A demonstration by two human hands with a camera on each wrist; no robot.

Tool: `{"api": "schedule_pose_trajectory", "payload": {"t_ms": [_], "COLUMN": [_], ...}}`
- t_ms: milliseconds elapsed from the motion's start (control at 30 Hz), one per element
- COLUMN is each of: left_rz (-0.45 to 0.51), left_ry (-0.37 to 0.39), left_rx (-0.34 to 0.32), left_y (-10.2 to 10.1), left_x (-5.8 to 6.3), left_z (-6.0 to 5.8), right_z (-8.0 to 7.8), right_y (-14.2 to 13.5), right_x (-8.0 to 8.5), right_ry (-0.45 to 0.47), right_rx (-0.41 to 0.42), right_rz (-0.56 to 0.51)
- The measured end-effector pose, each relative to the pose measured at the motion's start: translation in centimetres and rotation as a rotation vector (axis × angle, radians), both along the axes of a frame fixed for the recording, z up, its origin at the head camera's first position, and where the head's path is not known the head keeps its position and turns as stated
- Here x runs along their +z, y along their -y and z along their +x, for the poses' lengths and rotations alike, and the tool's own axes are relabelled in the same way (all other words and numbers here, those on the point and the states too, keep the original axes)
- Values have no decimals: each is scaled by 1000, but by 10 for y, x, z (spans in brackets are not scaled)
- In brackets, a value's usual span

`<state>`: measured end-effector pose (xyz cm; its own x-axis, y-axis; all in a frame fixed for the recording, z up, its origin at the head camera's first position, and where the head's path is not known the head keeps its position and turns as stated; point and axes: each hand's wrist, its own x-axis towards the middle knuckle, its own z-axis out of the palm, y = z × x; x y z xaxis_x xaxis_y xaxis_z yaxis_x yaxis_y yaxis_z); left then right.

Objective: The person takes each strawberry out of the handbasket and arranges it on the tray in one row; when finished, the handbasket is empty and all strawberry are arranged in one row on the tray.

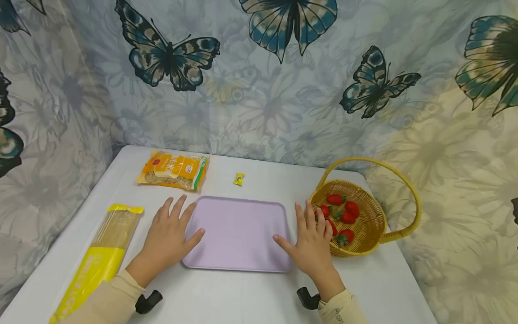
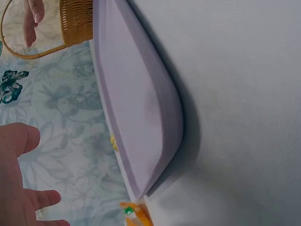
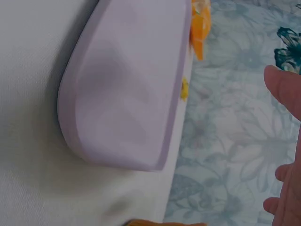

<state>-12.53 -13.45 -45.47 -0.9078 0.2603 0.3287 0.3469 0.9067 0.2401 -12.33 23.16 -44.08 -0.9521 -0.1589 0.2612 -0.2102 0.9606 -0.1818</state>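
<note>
A flat lilac tray (image 1: 238,236) lies in the middle of the white table, its surface bare. My left hand (image 1: 167,231) hovers at the tray's left edge, fingers spread and holding nothing. Over the right edge is my right hand (image 1: 311,245), also spread and holding nothing, its fingertips overlapping the near side of a yellow wicker basket (image 1: 370,225) in the head view. Several red strawberries (image 1: 348,217) lie in that basket, some hidden behind the fingers. In the left wrist view the tray (image 2: 131,94) shows apart from the fingers (image 2: 44,198).
An orange food packet (image 1: 174,171) lies at the back left, with a small yellow wrapped candy (image 1: 239,179) right of it. A long yellow pasta packet (image 1: 101,256) stretches along the left side, partly behind the left sleeve. The basket's tall handle (image 1: 417,202) leans out rightward.
</note>
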Motion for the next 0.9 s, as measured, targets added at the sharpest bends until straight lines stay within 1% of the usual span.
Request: {"api": "schedule_pose_trajectory", "payload": {"t_ms": [100,167,233,267,333,400,467,533,567,633,700,833,900], "left_rz": [-5,7,35,62,148,253,353,417,436,468,499,551,552], "left_ry": [2,7,37,69,169,306,430,509,529,546,555,602,615], "left_rx": [-3,3,17,26,55,96,141,189,206,226,239,229,221], "left_y": [-2,-3,-3,-3,-1,2,6,11,13,16,18,16,13], "left_x": [-1,-1,-2,-2,-4,-10,-18,-29,-34,-41,-45,-46,-46], "left_z": [-1,-3,-6,-7,-12,-18,-25,-32,-35,-40,-45,-51,-53], "right_z": [-1,-2,-3,-3,-4,-5,-6,-7,-7,-7,-7,-7,-7], "right_y": [0,0,1,1,2,3,3,3,2,2,1,-1,-2], "right_x": [0,-1,0,1,3,6,8,8,9,9,8,8,9], "right_ry": [-10,-11,-7,-3,5,4,0,-8,-8,-2,9,22,20], "right_rx": [9,16,23,27,36,49,64,76,78,81,79,84,90], "right_rz": [8,2,-12,-20,-44,-81,-122,-172,-193,-227,-259,-310,-336]}}
